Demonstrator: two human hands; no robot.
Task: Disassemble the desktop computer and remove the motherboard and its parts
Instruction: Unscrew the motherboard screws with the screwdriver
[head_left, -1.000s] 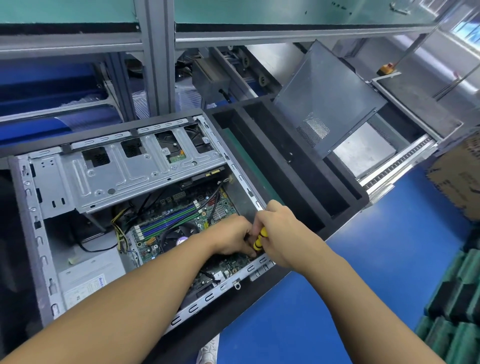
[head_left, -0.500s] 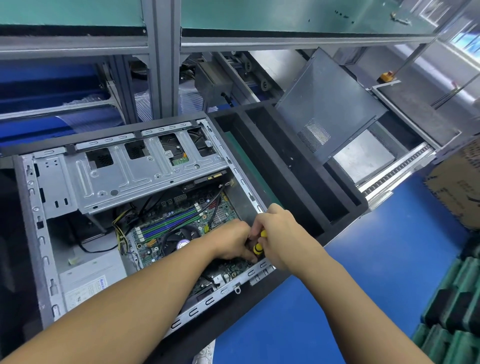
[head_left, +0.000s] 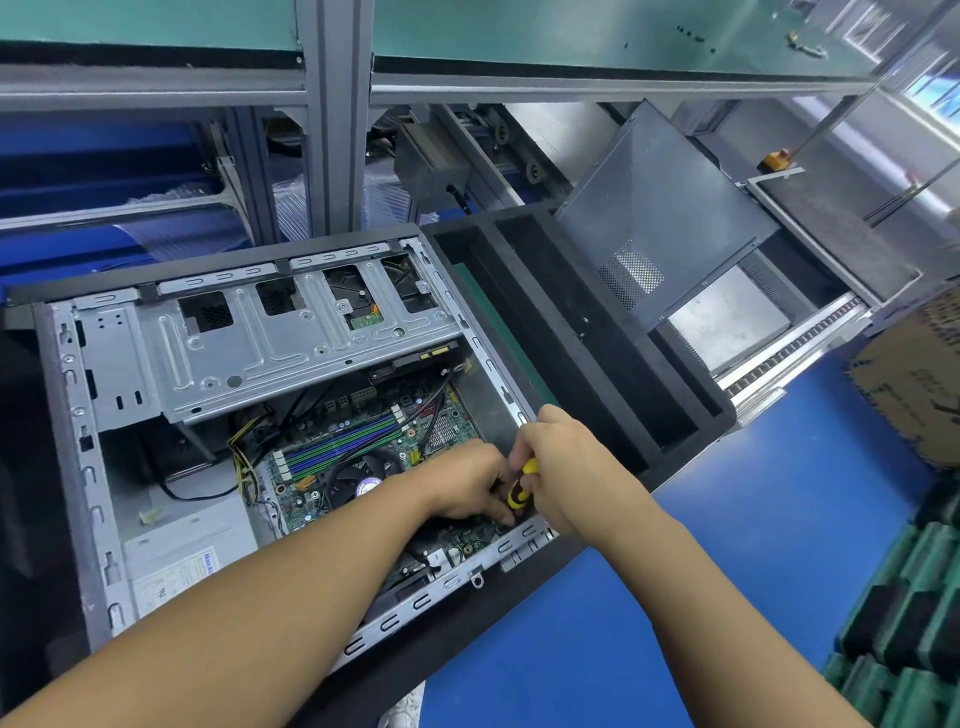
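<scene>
An open grey computer case (head_left: 78, 415) lies on its side on a black bench. Inside it sits the green motherboard (head_left: 363, 441) with blue and green memory slots and a round black cooler fan (head_left: 358, 478). My right hand (head_left: 566, 467) grips a yellow-and-black screwdriver (head_left: 519, 491) near the case's right rim, pointing down at the board. My left hand (head_left: 467, 483) reaches in beside it, fingers curled at the screwdriver's lower end; the tip is hidden. A metal drive cage (head_left: 260, 353) spans the top of the case.
A white-labelled power supply (head_left: 182, 561) fills the lower left of the case, with yellow and black cables (head_left: 244, 457) beside the board. A removed grey side panel (head_left: 660, 208) leans at the right over black trays (head_left: 571, 338). Green-black stacked parts (head_left: 909, 623) stand lower right.
Both hands stay together at the same spot on the board's right edge with the screwdriver. The view has shifted slightly; nothing has visibly come loose.
</scene>
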